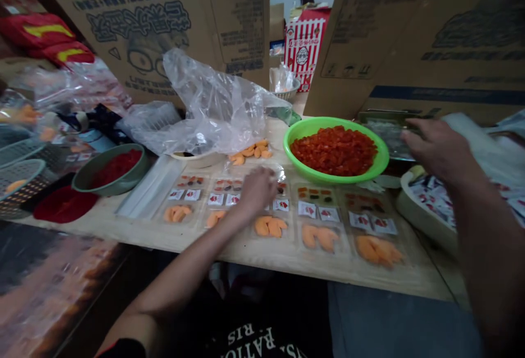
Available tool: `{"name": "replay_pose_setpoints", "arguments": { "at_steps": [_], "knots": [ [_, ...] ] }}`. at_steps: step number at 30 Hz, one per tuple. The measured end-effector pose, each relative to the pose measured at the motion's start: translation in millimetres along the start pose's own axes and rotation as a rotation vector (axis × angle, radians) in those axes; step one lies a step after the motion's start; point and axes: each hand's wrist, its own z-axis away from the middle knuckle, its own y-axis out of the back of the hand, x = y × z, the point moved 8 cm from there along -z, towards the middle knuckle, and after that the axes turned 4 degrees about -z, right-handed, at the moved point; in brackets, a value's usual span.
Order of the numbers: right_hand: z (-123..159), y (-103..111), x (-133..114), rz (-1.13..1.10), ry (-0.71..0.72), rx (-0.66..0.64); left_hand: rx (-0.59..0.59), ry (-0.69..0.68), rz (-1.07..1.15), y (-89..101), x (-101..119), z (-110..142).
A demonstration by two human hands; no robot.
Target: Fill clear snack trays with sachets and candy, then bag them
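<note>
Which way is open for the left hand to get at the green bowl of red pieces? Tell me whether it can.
Probably yes. The left hand rests on the row of clear trays, just short of the green bowl. Only low trays lie between them, and the right hand is off beside the bowl.

One head-worn camera looks forward and down, close over the wooden table (287, 262).

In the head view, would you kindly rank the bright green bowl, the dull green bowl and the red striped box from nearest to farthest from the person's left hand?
From the left hand:
1. Bright green bowl, just to its right on the table.
2. Dull green bowl, farther off to its left.
3. Red striped box, well behind, between the cartons.
</note>
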Motion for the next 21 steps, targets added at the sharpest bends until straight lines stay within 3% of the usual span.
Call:
{"name": "replay_pose_setpoints", "arguments": {
  "at_steps": [1, 3, 5, 8, 11, 15, 18, 21],
  "knots": [
    [17.3, -2.2, -20.1, -0.003, -0.015, 0.011, -0.007, 0.069, -0.034, 2.0, -27.1, -16.9],
    [55.4, -19.4, -56.4, -0.182, -0.131, -0.008, -0.136, 0.109, -0.061, -10.7, -62.0, -44.6],
    [92.4, -61.2, -97.3, -0.307, -0.141, -0.192, -0.264, 0.103, -0.041, -29.9, -75.9, -60.7],
    [136.5, -123.2, -138.4, -0.335, -0.084, -0.354, -0.254, 0.107, 0.044, -42.7, -77.3, -72.1],
    [162.3, -162.1, -146.4, -0.257, -0.098, -0.344, -0.143, 0.127, 0.102, -34.4, -78.9, -77.6],
    [180.0, -175.8, -146.7, -0.127, -0.106, -0.249, 0.075, 0.165, 0.309, -5.1, -91.3, -70.7],
    [186.1, -176.3, -146.5, -0.065, -0.135, -0.225, 0.064, 0.233, 0.491, -10.3, -93.9, -39.9],
    [188.1, -180.0, -147.8, 0.010, -0.173, -0.297, 0.003, 0.237, 0.378, -28.3, -78.2, 9.4]
  ]
}}
